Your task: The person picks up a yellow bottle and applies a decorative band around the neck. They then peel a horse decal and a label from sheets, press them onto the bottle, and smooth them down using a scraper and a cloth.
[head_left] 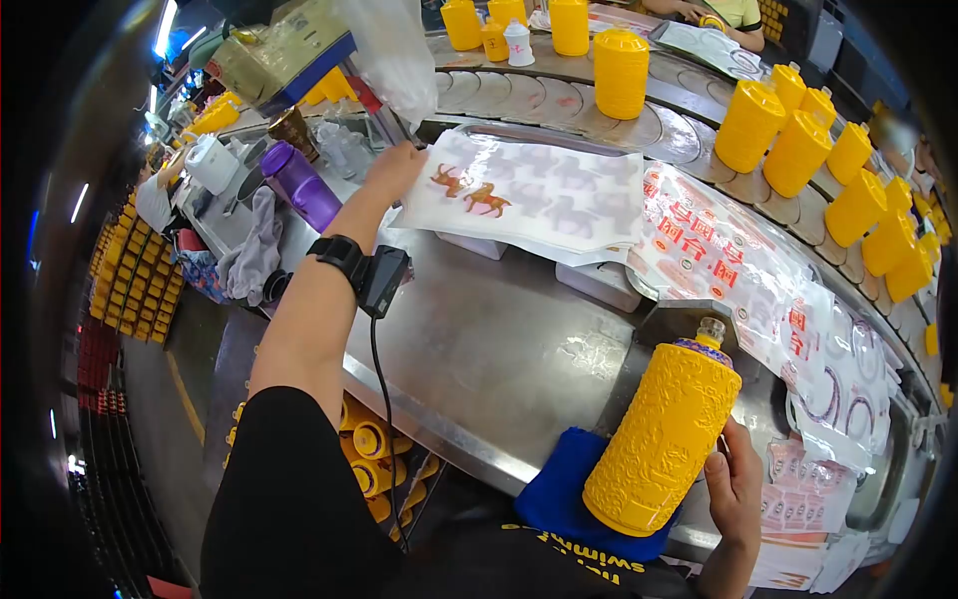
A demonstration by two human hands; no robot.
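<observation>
My right hand [736,487] is wrapped around the lower side of a yellow embossed bottle [664,439], its thumb in front. The bottle leans with its clear glass neck up and away from me. Purple patterned decoration rings its shoulder, and its base is over a blue cloth [559,489] at the table's front edge. My left hand [397,172] reaches to the far left corner of a decal sheet [599,215], fingers closed at its edge; the fingertips are partly hidden. Two brown animal decals [486,200] show on the sheet, beside pale grey ones.
Red-lettered decal sheets [709,245] lie to the right, with purple ring decals [833,394] nearer. Behind, a curved conveyor [519,95] carries several yellow bottles [621,75]. A purple tumbler [299,185] and grey cloth [254,250] are at left. Across the conveyor, another person [743,15] handles something yellow.
</observation>
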